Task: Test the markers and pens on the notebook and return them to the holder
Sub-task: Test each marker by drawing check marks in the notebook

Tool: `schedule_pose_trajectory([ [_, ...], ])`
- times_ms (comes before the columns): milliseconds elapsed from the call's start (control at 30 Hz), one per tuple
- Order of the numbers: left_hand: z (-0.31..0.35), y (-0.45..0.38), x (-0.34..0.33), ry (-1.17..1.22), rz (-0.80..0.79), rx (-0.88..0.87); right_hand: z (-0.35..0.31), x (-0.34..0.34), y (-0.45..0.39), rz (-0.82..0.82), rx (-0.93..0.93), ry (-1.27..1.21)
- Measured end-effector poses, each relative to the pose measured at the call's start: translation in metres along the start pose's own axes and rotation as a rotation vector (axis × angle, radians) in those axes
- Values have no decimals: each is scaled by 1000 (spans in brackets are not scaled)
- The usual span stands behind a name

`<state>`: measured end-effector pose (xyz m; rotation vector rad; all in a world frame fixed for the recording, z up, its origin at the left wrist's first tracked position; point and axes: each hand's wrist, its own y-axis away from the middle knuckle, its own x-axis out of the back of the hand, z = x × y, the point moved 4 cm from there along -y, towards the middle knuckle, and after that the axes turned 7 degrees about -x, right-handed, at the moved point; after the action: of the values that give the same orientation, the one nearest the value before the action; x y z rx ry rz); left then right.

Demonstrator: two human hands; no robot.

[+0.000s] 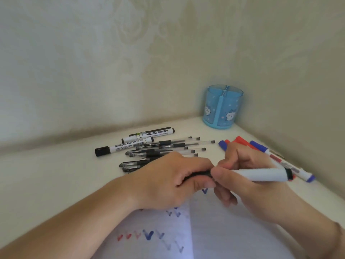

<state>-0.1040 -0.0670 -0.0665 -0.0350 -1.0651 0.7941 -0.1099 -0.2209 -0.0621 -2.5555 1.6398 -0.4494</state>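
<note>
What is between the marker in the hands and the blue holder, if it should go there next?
Nothing visible blocks the way. The marker is held above the notebook by both hands; the holder stands in the far corner, open on top. The red and blue markers lie flat on the table underneath that route.

My left hand (173,181) and my right hand (248,176) are bare, no rings or gloves on either; both forearms are uncovered too, with no sleeves in view, and my short, unpainted fingernails show on the thumbs
</note>
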Motion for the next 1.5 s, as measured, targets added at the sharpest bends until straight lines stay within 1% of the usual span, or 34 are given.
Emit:
schedule_pose_trajectory([
  [67,2,0,1,39,-16,-18,-2,-1,2,-22,44,-7],
  [167,4,-1,1,107,-19,-51,-7,2,6,33,105,117],
  [233,4,-1,0,135,-1,-42,-10,3,8,53,104,161],
  [267,3,-1,0,155,3,-29,-10,4,8,45,88,144],
  [333,-1,2,-2,171,-3,15,-7,6,7,45,32,29],
  [400,-7,5,0,189,42,62,-1,12,4,143,-44,-82],
  [467,-12,7,5,243,143,82,7,17,1,266,-127,-47],
  [533,-15,7,7,250,202,84,13,17,-2,318,-185,66],
  [633,-14,6,5,186,192,68,12,13,-2,313,-196,229],
  [767,-14,6,3,89,159,51,8,10,-2,301,-195,326],
  [1067,-15,6,5,46,179,64,6,9,-3,289,-266,357],
  [1300,-14,5,4,42,158,69,9,16,-5,355,-231,378],
  [1367,-14,5,3,37,161,77,10,18,-4,385,-220,321],
  [1400,-14,4,3,32,170,82,9,19,-4,410,-211,246],
  [1500,-15,3,5,58,223,133,4,27,-3,468,-167,-113],
])
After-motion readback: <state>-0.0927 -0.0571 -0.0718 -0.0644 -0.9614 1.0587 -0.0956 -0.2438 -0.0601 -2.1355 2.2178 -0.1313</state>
